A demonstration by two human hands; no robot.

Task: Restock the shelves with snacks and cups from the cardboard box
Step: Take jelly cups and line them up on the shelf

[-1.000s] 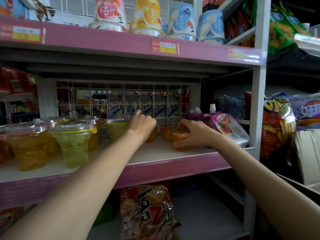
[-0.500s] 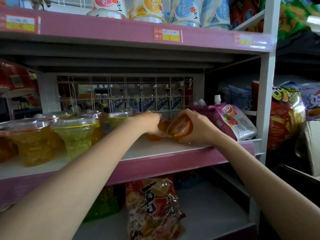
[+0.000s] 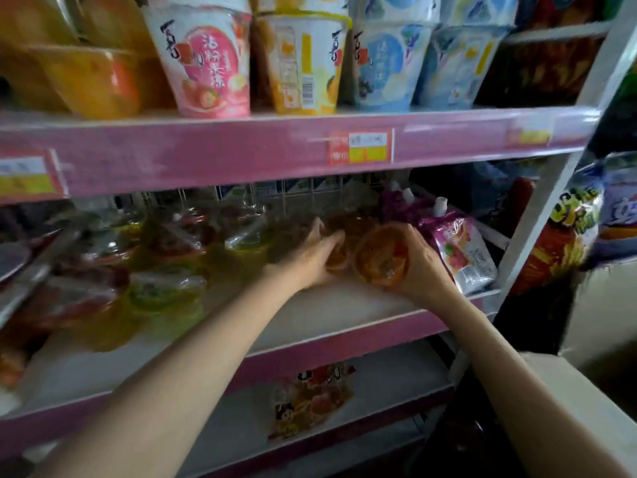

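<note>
1. Right hand point(image 3: 418, 267) grips an orange jelly cup point(image 3: 379, 258), tilted, just above the middle shelf point(image 3: 344, 305).
2. Left hand point(image 3: 310, 260) curls around a second orange cup point(image 3: 339, 251) left of it.
3. Pink spout pouch point(image 3: 462, 250) sits right of the cups.

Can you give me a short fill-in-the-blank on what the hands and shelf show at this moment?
1. The right hand grips a tilted cup of ____ jelly.
2. The left hand touches another orange cup on the ____ shelf.
3. Right of the right hand lies a spouted ____.
4. The shelf's front edge is coloured ____.

Missing words: orange; middle; pouch; pink
</note>
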